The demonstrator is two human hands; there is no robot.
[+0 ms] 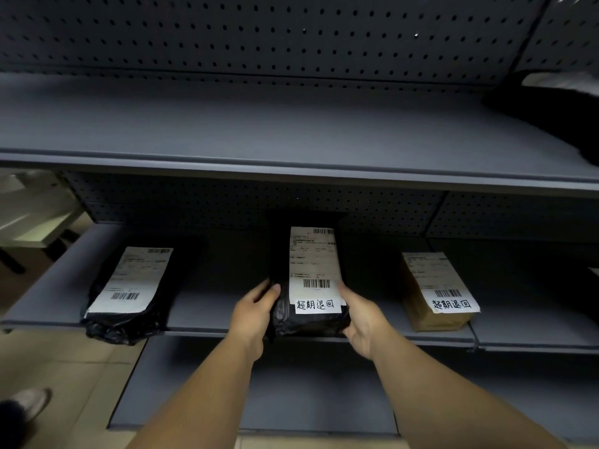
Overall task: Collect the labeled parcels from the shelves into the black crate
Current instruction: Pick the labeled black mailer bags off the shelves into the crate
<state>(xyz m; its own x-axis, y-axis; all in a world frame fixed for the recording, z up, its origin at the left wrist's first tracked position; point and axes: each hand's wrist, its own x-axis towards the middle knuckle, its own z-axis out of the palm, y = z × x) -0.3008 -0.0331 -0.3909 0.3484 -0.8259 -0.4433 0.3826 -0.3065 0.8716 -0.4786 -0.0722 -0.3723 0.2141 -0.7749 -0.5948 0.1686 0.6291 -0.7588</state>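
A black plastic-wrapped parcel (309,324) with a white shipping label and a handwritten tag lies on the middle shelf (201,306). My left hand (254,314) grips its left side and my right hand (359,319) grips its right side near the shelf's front edge. Further left, another black bagged parcel (126,322) with a white label overhangs the same shelf's edge. On the right lies a brown cardboard parcel (434,314) carrying a handwritten tag. The black crate is not in view.
The grey upper shelf (259,124) juts out above the parcels, with a dark bagged item (551,108) at its right end. A lower shelf (291,400) lies under my forearms. Tiled floor and a shoe (30,403) show at bottom left.
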